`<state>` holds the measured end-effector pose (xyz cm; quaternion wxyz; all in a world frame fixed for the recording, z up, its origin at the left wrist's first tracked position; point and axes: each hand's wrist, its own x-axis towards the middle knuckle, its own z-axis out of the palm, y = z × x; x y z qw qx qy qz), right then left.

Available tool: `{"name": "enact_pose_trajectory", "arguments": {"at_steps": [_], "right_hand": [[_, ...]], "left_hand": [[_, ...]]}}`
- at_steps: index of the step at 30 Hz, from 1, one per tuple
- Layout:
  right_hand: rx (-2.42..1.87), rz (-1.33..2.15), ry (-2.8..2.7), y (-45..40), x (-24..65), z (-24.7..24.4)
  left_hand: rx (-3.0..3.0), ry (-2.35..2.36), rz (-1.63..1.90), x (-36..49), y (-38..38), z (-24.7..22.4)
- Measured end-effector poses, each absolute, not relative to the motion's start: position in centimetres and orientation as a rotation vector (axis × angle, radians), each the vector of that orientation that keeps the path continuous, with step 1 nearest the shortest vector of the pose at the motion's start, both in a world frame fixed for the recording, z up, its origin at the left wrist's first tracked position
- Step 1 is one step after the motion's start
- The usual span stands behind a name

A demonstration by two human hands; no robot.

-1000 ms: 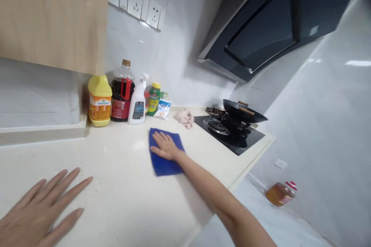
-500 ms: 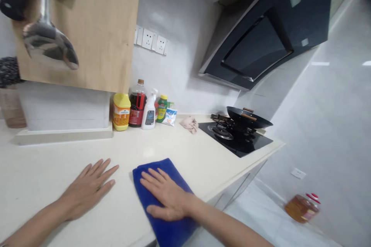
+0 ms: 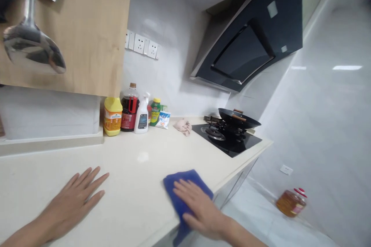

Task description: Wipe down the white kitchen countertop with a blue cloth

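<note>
"Where the cloth (image 3: 197,177) crosses the front edge of the counter (image 3: 130,193), one corner hangs over; my right hand (image 3: 203,212) rests on top."

"And the fingers?"

"Slightly blurred, they are stretched out and held near together, thumb apart, pinching nothing. My left hand (image 3: 72,200) lies palm down on the counter, fingers loosely spread, holding nothing."

"How is the cloth best worked?"

"In my judgement, with the palm flat and the pressure even, so that no fold bunches beneath it. The overhanging corner merits care: weight is better kept over the counter, since the cloth may slip where nothing supports it. The left hand would serve best as a brace, well apart from the cloth."

"What lies further out?"

"Beyond the cloth, a pale rag (image 3: 183,126) sits just beside the hob (image 3: 232,142), which bears a wok (image 3: 237,119); left of the rag stands a spray bottle (image 3: 142,117). The hood (image 3: 246,54) hangs above the hob."
</note>
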<state>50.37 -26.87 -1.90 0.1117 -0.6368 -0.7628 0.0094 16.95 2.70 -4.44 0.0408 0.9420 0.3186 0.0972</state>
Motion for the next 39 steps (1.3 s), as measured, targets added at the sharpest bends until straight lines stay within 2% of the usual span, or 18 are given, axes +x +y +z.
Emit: {"name": "enact_pose_trajectory", "arguments": {"at_steps": [7, 12, 20, 27, 39], "right_hand": [[-2.212, -0.060, -1.888, -27.7, 60.8, -3.3], [-2.426, -0.033, -1.689, -25.1, 66.5, -3.6], [-2.812, -0.092, -1.242, -18.3, 71.0, -4.1], [-2.918, -0.057, -1.093, -11.6, 69.1, -3.4], [-2.654, 0.017, -1.604, -0.3, 54.7, -2.2]], "left_hand": [[2.919, 0.999, 0.568, 17.1, 1.9, -5.3], [2.867, 1.011, 0.369, 17.0, 2.0, -4.5], [2.835, 1.041, 0.277, 17.0, 1.4, -3.6], [2.793, 1.045, 0.212, 17.5, 0.5, -2.5], [2.705, 0.955, 0.276, 17.5, 0.7, -2.4]]}}
